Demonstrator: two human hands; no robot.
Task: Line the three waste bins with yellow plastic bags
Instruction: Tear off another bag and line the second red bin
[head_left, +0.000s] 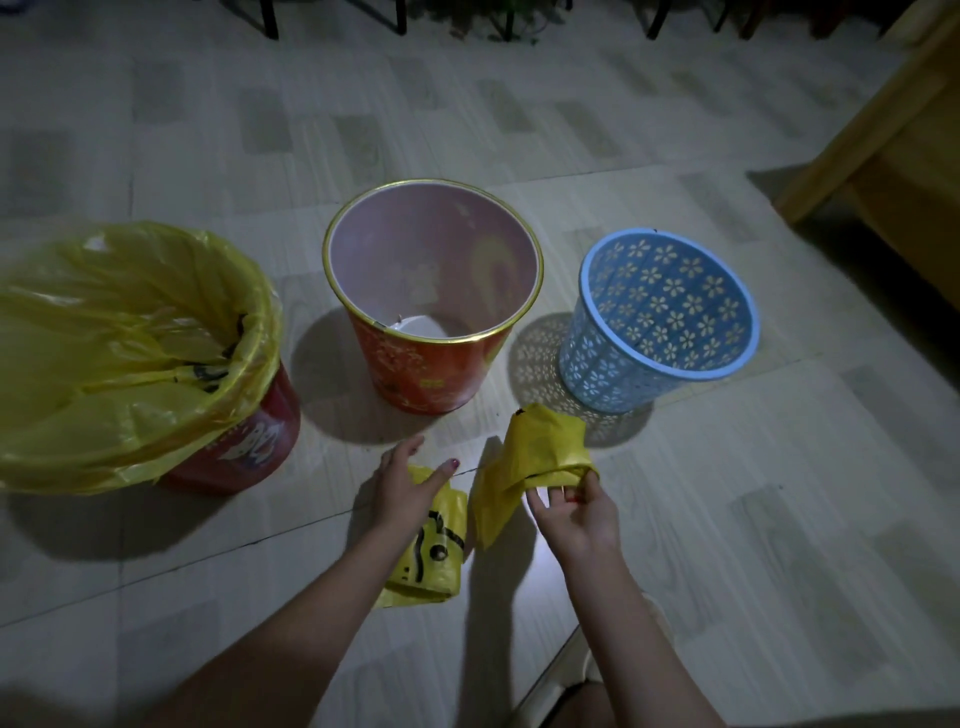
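Right hand (576, 512) pinches yellow bag (535, 457) edge; left hand (402, 483) rests on roll (431, 545)

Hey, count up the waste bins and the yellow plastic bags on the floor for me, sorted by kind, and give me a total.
Waste bins: 3, namely the red bin already lined, the orange gold-rimmed bin and the blue perforated plastic basket.
Yellow plastic bags: 3, namely the liner in the red bin, the folded printed bag under the left hand and the bag pinched by the right hand.
Total: 6

Pale tiled floor (727, 519), red bin (249, 441) lined yellow, orange bin (431, 374), blue lattice basket (623, 374), yellow bag roll (431, 551) lying near
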